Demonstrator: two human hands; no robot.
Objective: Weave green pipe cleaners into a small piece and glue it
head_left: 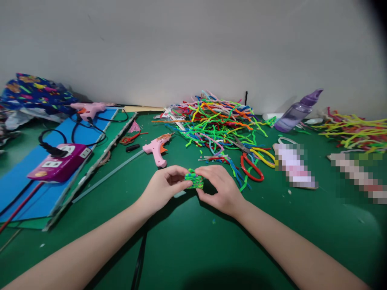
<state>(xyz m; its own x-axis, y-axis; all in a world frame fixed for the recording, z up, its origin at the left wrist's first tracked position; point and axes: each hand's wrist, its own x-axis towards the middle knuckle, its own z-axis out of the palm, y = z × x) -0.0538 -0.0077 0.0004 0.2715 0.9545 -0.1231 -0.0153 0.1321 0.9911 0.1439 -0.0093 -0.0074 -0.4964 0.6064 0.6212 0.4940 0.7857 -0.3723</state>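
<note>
Between both hands I hold a small green and blue pipe-cleaner piece (pixel 194 179), made of rows packed side by side. My left hand (pixel 165 186) pinches its left edge with thumb and fingers. On the opposite edge my right hand (pixel 220 187) grips it the same way, fingertips closed. Just beyond my left hand lies a pink hot glue gun (pixel 157 150) with a long clear glue stick (pixel 109 175) in its back. Past my right hand rest scissors (pixel 252 160) with red and yellow handles, blades partly spread, touching a heap of coloured pipe cleaners (pixel 216 121).
At left, a purple power strip (pixel 60 164) sits on a blue board (pixel 28 189), with a second pink glue gun (pixel 87 108) behind. A purple water bottle (pixel 298 112) leans by the wall. More pipe cleaners (pixel 356 131) lie far right. A black cord (pixel 139 257) crosses the green table (pixel 181 249).
</note>
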